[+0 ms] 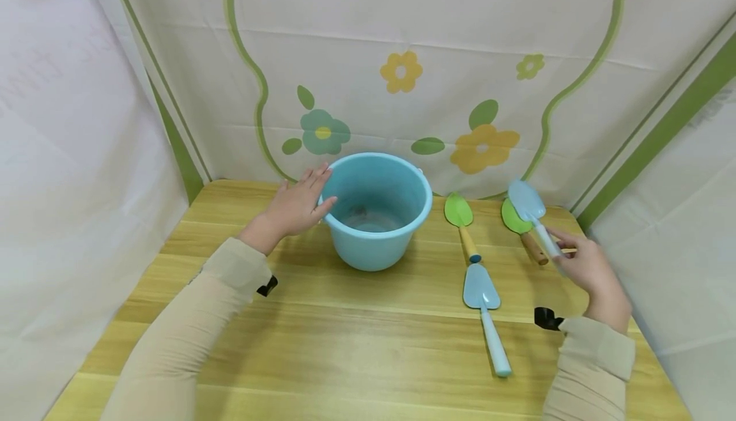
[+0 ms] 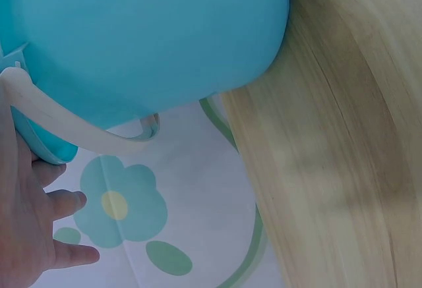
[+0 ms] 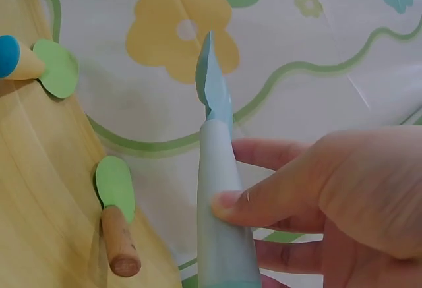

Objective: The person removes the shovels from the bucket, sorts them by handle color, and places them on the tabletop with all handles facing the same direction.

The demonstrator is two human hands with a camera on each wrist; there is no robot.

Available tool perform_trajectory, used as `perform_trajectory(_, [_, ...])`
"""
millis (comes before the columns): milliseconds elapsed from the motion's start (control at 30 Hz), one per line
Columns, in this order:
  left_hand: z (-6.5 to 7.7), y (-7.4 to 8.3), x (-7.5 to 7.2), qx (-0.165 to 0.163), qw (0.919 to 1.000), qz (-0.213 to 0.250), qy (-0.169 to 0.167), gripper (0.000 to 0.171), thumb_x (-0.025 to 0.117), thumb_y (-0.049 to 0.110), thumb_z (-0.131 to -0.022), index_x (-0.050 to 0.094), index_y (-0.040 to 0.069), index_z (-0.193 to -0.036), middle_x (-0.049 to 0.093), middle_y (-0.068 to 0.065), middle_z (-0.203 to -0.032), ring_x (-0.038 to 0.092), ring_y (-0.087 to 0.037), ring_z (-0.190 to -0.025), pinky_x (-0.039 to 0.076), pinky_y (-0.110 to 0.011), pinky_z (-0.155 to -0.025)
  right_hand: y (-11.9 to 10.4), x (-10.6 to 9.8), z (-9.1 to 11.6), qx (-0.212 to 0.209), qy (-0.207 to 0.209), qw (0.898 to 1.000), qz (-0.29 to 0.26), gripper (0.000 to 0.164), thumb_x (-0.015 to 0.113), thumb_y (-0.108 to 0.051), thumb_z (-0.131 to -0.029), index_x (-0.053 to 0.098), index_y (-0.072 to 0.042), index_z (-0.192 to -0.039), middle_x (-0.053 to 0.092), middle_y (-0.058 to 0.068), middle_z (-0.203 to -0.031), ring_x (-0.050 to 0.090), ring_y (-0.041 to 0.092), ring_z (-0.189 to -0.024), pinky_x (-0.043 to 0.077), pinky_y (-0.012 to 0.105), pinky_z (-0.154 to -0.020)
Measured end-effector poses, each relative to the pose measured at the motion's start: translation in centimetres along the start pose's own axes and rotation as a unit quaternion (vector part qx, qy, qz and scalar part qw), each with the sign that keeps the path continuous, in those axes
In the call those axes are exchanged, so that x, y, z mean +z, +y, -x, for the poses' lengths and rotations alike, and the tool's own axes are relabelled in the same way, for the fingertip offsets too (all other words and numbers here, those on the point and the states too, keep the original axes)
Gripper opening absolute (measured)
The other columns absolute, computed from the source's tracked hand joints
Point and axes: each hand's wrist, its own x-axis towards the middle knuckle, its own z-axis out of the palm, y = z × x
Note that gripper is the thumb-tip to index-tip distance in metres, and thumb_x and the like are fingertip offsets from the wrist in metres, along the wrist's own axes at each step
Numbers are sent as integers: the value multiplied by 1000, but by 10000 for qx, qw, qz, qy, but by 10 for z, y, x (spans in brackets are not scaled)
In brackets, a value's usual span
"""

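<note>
A light blue bucket [image 1: 370, 252] stands upright at the back middle of the table. My left hand [image 1: 296, 202] rests on its left rim, fingers spread and fairly straight. The left wrist view shows the bucket's white handle [image 2: 72, 120] hanging beside that hand. My right hand [image 1: 589, 264] pinches the pale handle of a blue hand trowel [image 1: 526, 200], held up over the right back of the table, its blade raised. Below it lies a green trowel with a brown wooden handle [image 1: 535, 248], its blade partly covered by the blue one in the head view.
Right of the bucket lies a green trowel with a yellow handle [image 1: 468, 242]. In front of it lies a second blue trowel [image 1: 483, 288], handle toward me. A printed flower curtain [image 1: 345, 57] hangs behind the wooden table [image 1: 345, 357], with white cloth at both sides.
</note>
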Motion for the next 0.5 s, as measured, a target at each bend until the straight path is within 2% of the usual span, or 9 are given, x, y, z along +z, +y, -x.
perform_trajectory(233, [0, 0, 0, 4, 10000, 42, 26, 73, 34, 48, -110, 10, 6, -165, 6, -10, -172, 10, -37, -156, 13, -76, -112, 17, 6, 8, 153, 74, 9998, -59, 61, 58, -1, -97, 39, 2, -155, 51, 44, -131, 56, 61, -113, 56, 47, -73])
perform_trajectory(500, [1, 1, 0, 34, 9999, 75, 66, 73, 37, 47, -110, 13, 5, -165, 6, -10, -172, 11, -37, -155, 14, -77, -112, 33, 11, 17, 329, 49, 9994, 63, 62, 61, 0, -96, 39, 3, -154, 52, 44, -130, 57, 62, -112, 57, 52, -73])
